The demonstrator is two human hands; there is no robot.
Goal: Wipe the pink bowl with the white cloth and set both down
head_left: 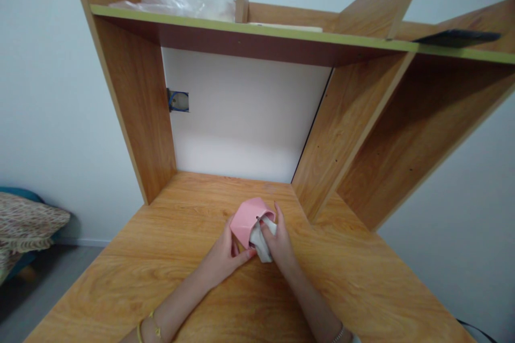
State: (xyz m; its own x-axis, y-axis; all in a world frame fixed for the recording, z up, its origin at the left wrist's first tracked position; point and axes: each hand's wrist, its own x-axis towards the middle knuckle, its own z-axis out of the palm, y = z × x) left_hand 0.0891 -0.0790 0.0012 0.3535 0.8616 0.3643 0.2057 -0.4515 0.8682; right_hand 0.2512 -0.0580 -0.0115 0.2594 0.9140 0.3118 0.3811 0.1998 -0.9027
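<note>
pink cup (246,218): mid wooden desk (169,246), tilted so its mouth faces the right hand (282,245). left hand (224,258): curled round its side, steadying it. right hand: fingers bunched, pressing a white cloth (259,244) into the opening.

smooth pink cup (250,218); soft white cloth (260,244); wood-grain desk (169,257)

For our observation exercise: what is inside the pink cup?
A white cloth, pressed in by the right hand while the left hand holds the pink cup. Cloth and hand hide its bottom.
</note>
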